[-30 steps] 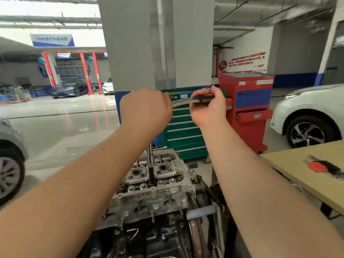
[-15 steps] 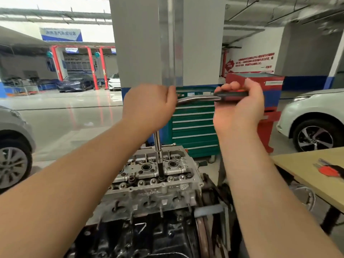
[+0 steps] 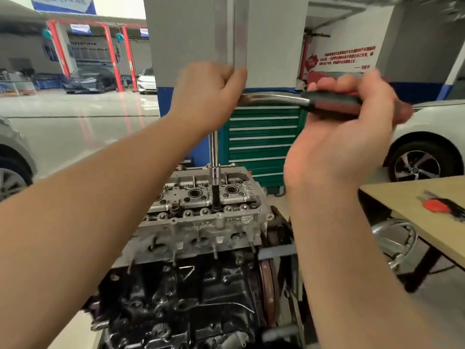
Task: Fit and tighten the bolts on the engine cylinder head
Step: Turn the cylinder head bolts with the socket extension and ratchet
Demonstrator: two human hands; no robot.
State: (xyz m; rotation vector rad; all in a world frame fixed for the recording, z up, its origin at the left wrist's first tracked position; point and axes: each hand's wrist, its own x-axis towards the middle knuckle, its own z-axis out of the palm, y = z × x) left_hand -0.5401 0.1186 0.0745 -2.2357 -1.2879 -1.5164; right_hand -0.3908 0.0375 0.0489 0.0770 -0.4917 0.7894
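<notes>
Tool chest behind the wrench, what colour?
Green, with silver drawer strips. The tool chest shows in the head view, behind the wrench.

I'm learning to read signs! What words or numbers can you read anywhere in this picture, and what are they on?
None can be read for sure.
Red writing on the white wall: several lines, too blurred to read.
Blue banner over the far bays: pale characters, too blurred.
Small blue signs under the red frames: too small.
Stamped marks on the cylinder head: too small and smeared.
Green tool cabinet: no label legible.
</notes>
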